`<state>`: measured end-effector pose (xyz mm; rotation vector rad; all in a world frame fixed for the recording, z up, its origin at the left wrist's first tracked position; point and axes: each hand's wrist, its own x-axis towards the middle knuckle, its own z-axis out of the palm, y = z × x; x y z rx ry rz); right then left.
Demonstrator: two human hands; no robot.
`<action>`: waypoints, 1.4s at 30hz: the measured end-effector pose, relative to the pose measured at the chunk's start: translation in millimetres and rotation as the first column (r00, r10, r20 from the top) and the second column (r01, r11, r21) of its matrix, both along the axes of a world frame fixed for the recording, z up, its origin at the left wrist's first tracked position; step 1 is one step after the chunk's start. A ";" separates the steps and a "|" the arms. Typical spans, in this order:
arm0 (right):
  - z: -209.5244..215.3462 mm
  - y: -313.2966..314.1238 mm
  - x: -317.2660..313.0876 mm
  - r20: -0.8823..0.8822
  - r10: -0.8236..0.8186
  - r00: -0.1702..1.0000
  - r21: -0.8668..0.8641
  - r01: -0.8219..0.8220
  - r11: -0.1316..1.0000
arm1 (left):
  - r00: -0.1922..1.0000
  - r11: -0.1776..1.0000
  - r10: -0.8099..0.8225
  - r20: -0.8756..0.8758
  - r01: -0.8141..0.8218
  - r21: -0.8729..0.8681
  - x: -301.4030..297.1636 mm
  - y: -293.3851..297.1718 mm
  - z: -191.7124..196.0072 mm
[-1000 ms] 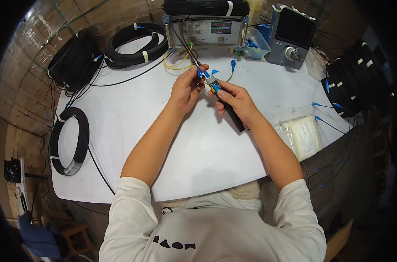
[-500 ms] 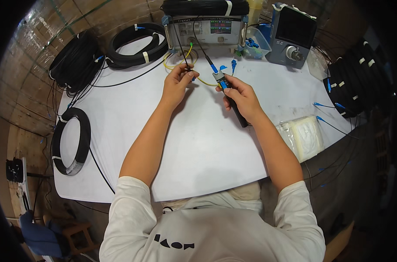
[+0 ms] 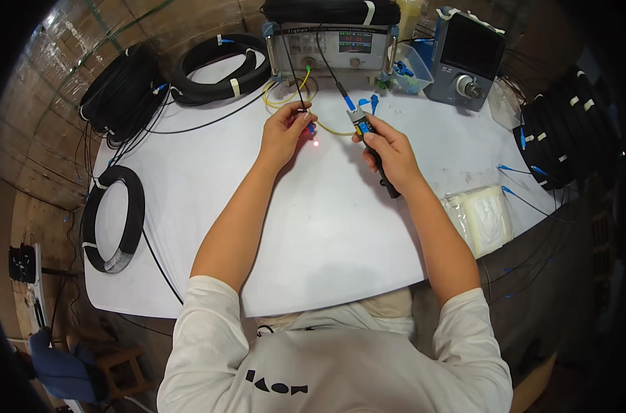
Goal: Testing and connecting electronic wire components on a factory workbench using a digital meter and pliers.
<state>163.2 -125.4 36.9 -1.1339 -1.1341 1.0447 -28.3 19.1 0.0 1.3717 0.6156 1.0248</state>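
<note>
My left hand pinches a thin black fibre cable by its blue connector just above the white table. A small red light spot glows on the table right beside those fingers. My right hand grips a black pen-shaped tester, its yellow and blue tip pointing away from me with a black cable plugged in. The two hands are a short gap apart. A yellow cable loop lies just beyond them.
A grey test instrument stands at the far edge, a blue-grey box unit with a screen to its right. Black cable coils lie at far left, back, left and right. A clear bag of white wipes sits at right.
My hands have separated: the left one pulled the blue connector away from the tester tip and down toward the table. A red spot now shows on the table.
</note>
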 end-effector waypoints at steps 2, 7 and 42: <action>-0.9 0.4 1.4 0.003 -0.025 1.000 -0.014 0.025 1.000 | 1.000 1.000 0.005 -0.004 -0.005 0.011 1.4 -1.8 1.7; -2.9 2.0 2.4 0.036 -0.001 0.999 -0.002 0.001 1.000 | 0.999 0.999 0.046 -0.020 -0.045 0.023 3.0 -0.9 -0.3; -1.8 0.7 -1.4 0.068 -0.027 0.997 0.019 0.026 0.999 | 0.989 0.982 0.131 -0.062 -0.121 0.145 3.1 -1.6 -4.0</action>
